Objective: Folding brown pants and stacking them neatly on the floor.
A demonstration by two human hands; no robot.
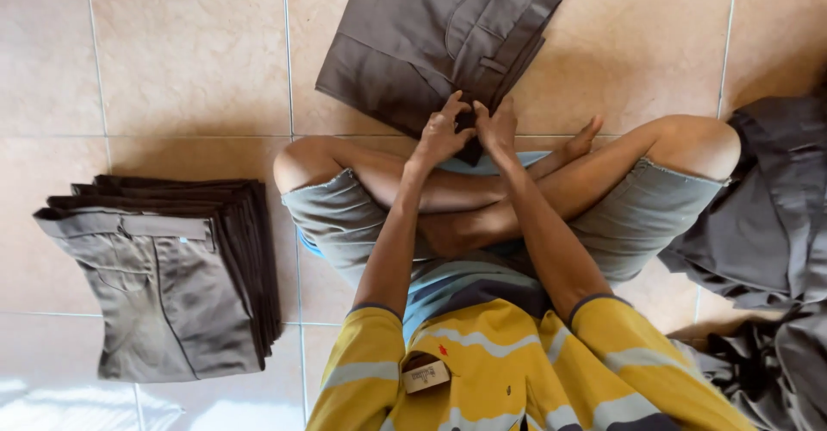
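The near edge of the folded brown trousers [431, 43] is pinched by the left hand [441, 130] and the right hand [498, 125]. A stack of folded trousers [172, 267] is seen at left

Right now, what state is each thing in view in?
Folded trousers: folded flat on the tiled floor, near edge gripped.
Left hand: fingers closed on the folded trousers' edge.
Right hand: fingers closed on the same edge.
Stack of trousers: folded, piled neatly.
Loose pile: unfolded, crumpled.
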